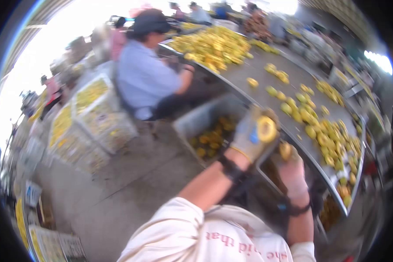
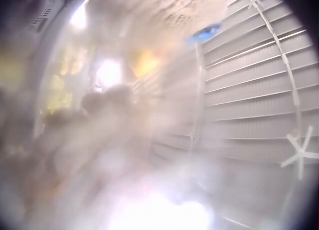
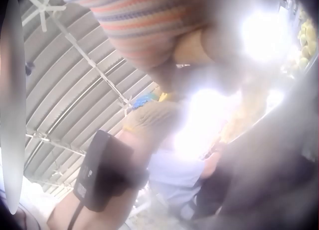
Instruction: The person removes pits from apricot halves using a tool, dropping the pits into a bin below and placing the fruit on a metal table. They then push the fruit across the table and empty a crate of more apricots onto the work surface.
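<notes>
In the head view my left hand (image 1: 249, 133), in a light work glove with a blue patch, holds a yellow fruit half (image 1: 266, 129), its cut face and round hollow showing. Just below and to the right, my right hand (image 1: 291, 168) grips a smaller-looking yellow-brown fruit piece (image 1: 285, 150). The right wrist view has the right hand's striped glove (image 3: 144, 28) around this piece (image 3: 193, 47), with the left glove (image 3: 155, 119) below it. Haze blurs most of the left wrist view; part of the left glove (image 2: 174, 13) shows at its top.
A metal sorting table (image 1: 266, 56) bears heaps of yellow fruit (image 1: 218, 43). Below its near edge is a grey bin (image 1: 185, 124) with fruit pieces inside. A person in a blue shirt (image 1: 146, 76) works at the left. White crates (image 1: 102, 118) of yellow fruit stand behind.
</notes>
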A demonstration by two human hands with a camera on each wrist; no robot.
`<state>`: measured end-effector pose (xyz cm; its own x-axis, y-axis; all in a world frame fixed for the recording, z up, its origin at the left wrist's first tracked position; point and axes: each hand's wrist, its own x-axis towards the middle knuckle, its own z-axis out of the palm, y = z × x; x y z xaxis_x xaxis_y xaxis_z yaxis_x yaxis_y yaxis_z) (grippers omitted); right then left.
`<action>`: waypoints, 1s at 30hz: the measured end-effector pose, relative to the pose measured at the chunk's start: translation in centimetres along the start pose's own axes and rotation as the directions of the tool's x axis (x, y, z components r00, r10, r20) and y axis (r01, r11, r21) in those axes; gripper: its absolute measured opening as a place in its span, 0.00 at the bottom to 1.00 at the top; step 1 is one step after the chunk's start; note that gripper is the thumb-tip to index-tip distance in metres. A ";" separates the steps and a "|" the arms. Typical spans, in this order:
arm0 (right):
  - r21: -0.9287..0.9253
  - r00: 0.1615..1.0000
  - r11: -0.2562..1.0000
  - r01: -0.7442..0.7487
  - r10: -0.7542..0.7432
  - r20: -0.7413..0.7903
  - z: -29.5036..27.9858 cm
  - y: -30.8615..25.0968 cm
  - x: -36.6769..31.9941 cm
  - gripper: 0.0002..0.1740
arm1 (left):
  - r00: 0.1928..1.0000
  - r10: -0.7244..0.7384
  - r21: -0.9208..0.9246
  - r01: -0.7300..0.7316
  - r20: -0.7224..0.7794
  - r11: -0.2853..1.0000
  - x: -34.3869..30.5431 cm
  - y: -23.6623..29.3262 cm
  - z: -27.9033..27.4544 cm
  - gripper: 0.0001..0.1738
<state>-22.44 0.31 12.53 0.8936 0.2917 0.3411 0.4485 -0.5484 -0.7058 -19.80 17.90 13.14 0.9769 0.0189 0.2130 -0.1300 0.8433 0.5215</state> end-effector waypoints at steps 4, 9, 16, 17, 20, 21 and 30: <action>-0.641 0.959 0.719 0.268 -0.265 0.103 -0.3 2.7 -0.2 0.17 | 0.992 -0.080 -0.097 0.071 -0.095 0.993 0.2 -0.3 1.1 0.26; -0.420 0.988 0.903 -0.093 0.137 0.077 -0.1 -3.5 1.9 0.19 | 0.996 0.049 0.071 -0.055 0.080 0.996 -0.3 0.3 1.4 0.23; -0.055 0.996 0.998 -0.012 0.017 0.085 5.7 -2.0 3.6 0.15 | 0.970 0.096 0.000 -0.099 -0.224 0.995 -1.8 3.6 1.1 0.15; 0.024 0.992 1.000 -0.014 0.011 0.125 6.2 -2.5 3.4 0.13 | 0.965 0.123 0.018 -0.122 -0.231 0.992 -2.5 4.4 0.9 0.15; 0.268 0.968 0.958 0.098 -0.155 0.199 7.1 -4.2 2.8 0.11 | 0.959 0.163 0.081 -0.147 -0.233 0.986 -3.6 5.7 0.7 0.15; 0.352 0.937 0.910 0.218 -0.297 0.186 8.9 -1.1 3.6 0.12 | 0.962 0.149 0.103 -0.128 -0.227 0.986 -3.9 6.2 0.2 0.15; 0.417 0.858 0.861 0.292 -0.428 0.283 8.2 -2.5 2.1 0.16 | 0.968 0.160 0.249 -0.109 -0.195 0.962 -5.6 7.9 2.4 0.17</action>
<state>-21.80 8.71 9.97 0.5698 0.7068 0.4193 0.6390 -0.0602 -0.7669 -26.67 23.11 18.06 0.9576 0.2582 0.1281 -0.2738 0.6759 0.6843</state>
